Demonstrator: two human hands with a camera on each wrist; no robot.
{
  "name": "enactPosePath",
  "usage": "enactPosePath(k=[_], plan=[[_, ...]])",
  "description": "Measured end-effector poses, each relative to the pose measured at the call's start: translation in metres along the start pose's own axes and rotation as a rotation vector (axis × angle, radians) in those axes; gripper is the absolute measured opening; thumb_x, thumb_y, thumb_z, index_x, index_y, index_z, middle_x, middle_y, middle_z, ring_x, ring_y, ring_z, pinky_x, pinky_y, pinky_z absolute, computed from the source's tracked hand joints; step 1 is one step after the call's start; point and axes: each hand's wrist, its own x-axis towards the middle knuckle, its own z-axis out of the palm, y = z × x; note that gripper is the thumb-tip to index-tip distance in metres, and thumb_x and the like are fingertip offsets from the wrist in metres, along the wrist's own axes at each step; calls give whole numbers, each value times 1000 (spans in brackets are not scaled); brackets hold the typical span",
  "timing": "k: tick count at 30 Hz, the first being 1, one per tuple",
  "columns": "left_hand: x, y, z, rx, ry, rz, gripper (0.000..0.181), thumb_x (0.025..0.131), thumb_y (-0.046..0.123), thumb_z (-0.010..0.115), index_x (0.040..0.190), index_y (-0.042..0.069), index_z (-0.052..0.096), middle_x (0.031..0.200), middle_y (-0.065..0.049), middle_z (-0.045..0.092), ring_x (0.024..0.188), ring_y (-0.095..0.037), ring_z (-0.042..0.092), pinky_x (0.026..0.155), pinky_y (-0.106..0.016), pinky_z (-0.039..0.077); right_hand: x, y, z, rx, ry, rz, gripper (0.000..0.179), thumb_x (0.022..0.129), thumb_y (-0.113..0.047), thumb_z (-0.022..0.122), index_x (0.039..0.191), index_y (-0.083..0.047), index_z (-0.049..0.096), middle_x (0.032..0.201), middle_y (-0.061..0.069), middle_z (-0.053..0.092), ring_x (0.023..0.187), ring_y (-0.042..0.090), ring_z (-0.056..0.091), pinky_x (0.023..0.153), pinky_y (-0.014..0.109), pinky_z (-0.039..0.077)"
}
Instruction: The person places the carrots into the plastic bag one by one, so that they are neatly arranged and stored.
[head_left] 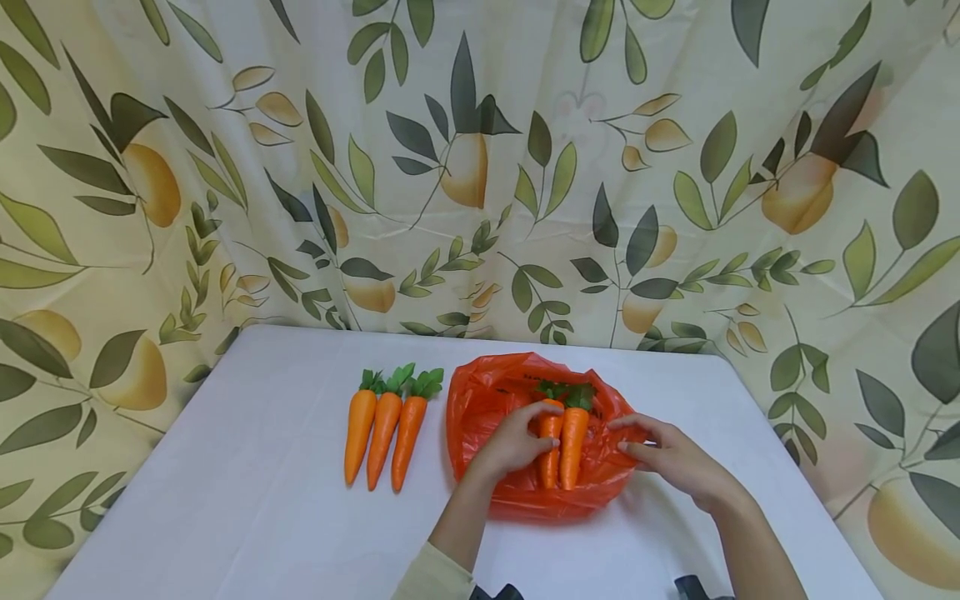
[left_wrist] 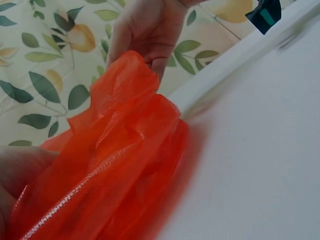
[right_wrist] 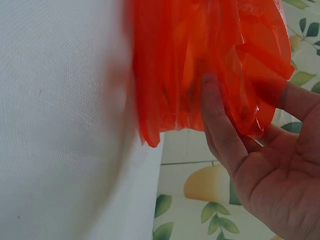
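Note:
An orange-red plastic bag (head_left: 517,504) lies spread on the table with its mouth facing up. Two orange carrots with green leafy tops are inside it. My left hand (head_left: 514,440) reaches into the bag and grips the left carrot (head_left: 551,429), its fingers and thumb bent about it. Just right of it is the other carrot (head_left: 573,442). My right hand (head_left: 678,460) pinches the bag's right rim; in the right wrist view its fingers (right_wrist: 225,135) press the outside of the crumpled plastic. Only part of my left hand (left_wrist: 22,172) shows in the left wrist view, beside the bag.
Left of the bag, three more carrots (head_left: 385,433) lie side by side, leafy tops pointing away. They rest on the white table (head_left: 247,467). A curtain (head_left: 420,208) printed with leaves and fruit hangs behind the table. Dark wrist devices (head_left: 692,587) show at the bottom.

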Motion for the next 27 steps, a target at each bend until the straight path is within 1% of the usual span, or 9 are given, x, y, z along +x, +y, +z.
enactPosePath(k=[3, 7, 9, 12, 14, 19, 27], plan=[[1, -3, 0, 8, -8, 24, 39, 85, 15, 71, 119, 31, 62, 115, 7, 55, 101, -18, 53, 84, -35, 50, 0, -1, 0, -4, 0, 0, 37, 94, -15, 56, 129, -5, 52, 131, 19, 48, 101, 27, 60, 83, 42, 51], [2, -6, 1, -12, -21, 43, 43, 84, 11, 71, 122, 28, 62, 116, 5, 54, 94, -18, 54, 73, -28, 51, -1, -2, 1, -4, 5, 7, 37, 94, -14, 56, 130, -5, 52, 131, 19, 47, 101, 27, 60, 84, 44, 50], [2, -6, 1, -26, -18, 35, 44, 84, 10, 71, 122, 28, 62, 117, 3, 51, 88, -17, 53, 66, -25, 50, -1, -2, 1, -5, 6, 7, 37, 94, -14, 55, 130, -5, 52, 132, 19, 47, 101, 27, 60, 84, 43, 51], [1, -7, 2, -25, 1, 17, 45, 83, 9, 72, 122, 30, 62, 118, -2, 46, 81, -17, 51, 63, -26, 48, -1, -2, 1, -11, 4, 2, 36, 94, -14, 55, 129, -4, 52, 131, 19, 47, 101, 27, 59, 83, 41, 51], [1, -8, 2, -21, 15, 7, 46, 83, 10, 73, 122, 31, 62, 118, -3, 43, 79, -16, 49, 62, -26, 47, -1, -2, 1, -12, 4, 2, 36, 94, -14, 55, 129, -4, 53, 131, 19, 47, 102, 28, 59, 83, 41, 51], [1, -9, 3, -24, 31, -14, 45, 82, 11, 74, 121, 30, 61, 115, -4, 43, 76, -18, 50, 62, -27, 48, 0, -1, 1, -9, 4, 6, 37, 94, -14, 55, 129, -5, 53, 132, 19, 46, 103, 28, 58, 84, 41, 51], [3, -9, 2, -13, 26, -29, 45, 81, 13, 75, 120, 32, 62, 115, -4, 44, 71, -17, 52, 61, -26, 49, 0, -1, 1, -6, 4, 10, 37, 94, -14, 55, 130, -5, 52, 134, 20, 45, 104, 28, 58, 84, 43, 50]])
